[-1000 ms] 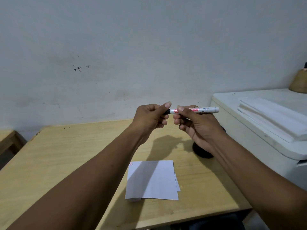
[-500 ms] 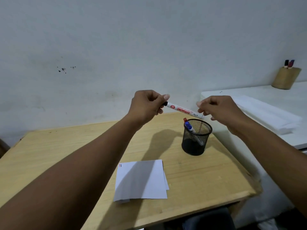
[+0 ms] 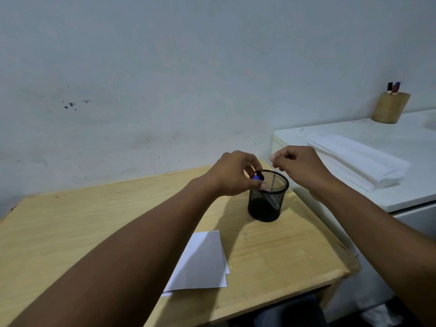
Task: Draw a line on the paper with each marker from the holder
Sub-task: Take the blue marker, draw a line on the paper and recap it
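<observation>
A black mesh holder point(image 3: 271, 204) stands on the wooden table point(image 3: 70, 232). My left hand point(image 3: 233, 173) is at the holder's left rim, its fingers pinching the black cap of a marker point(image 3: 258, 172) that stands inside the holder. A blue-capped marker point(image 3: 256, 177) shows just beneath it. My right hand point(image 3: 299, 166) hovers above and to the right of the holder, fingers curled, holding nothing. The folded white paper point(image 3: 203, 260) lies near the table's front edge, partly under my left forearm; any lines on it are hidden.
A white cabinet point(image 3: 401, 185) adjoins the table on the right, with a stack of white sheets point(image 3: 358, 159) on it. A wooden pot point(image 3: 389, 107) with markers stands at its back. A grey wall runs behind.
The marker was held level between both hands; my right hand let go of it and my left hand has lowered it into the mesh holder. The view shifted left.
</observation>
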